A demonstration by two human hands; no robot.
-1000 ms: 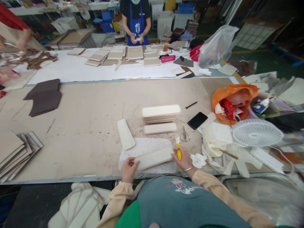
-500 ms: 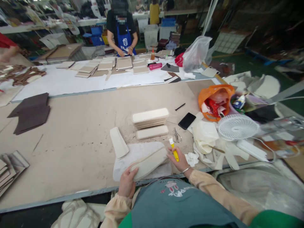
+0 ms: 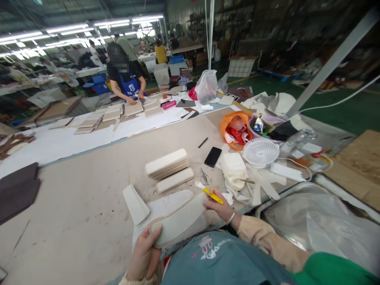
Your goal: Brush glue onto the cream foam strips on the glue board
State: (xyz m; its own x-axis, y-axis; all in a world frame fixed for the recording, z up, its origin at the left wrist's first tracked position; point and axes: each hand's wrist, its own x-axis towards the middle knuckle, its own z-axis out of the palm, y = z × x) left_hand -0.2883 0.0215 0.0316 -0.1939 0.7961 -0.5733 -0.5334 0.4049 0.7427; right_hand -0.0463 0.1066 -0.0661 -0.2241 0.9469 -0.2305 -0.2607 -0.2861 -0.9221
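A long cream panel [image 3: 181, 219] with rounded ends is held just above the table's near edge. My left hand [image 3: 146, 249] grips its left end, thumb on top. My right hand [image 3: 219, 208] is closed at its other end, also keeping a yellow-handled brush [image 3: 213, 196] with a white tip between the fingers. Below the panel lies a white sheet [image 3: 178, 198]. Two or more slim cream pieces [image 3: 135, 206] overlap at its left. Beyond it are a tall stack of cream strips [image 3: 166, 163] and a lower stack [image 3: 175, 181].
Scissors [image 3: 205, 178], a black phone [image 3: 213, 157] and a pen [image 3: 203, 142] lie right of the stacks. Farther right are an orange bag [image 3: 224, 128], a white fan [image 3: 261, 152] and a white container [image 3: 234, 164]. Dark panels [image 3: 18, 190] lie left; a co-worker [image 3: 126, 75] stands across the table.
My view has tilted up and swung right, showing the ceiling lights. The cream panel has come up nearer to me, still in both hands, and the brush has tipped flatter.
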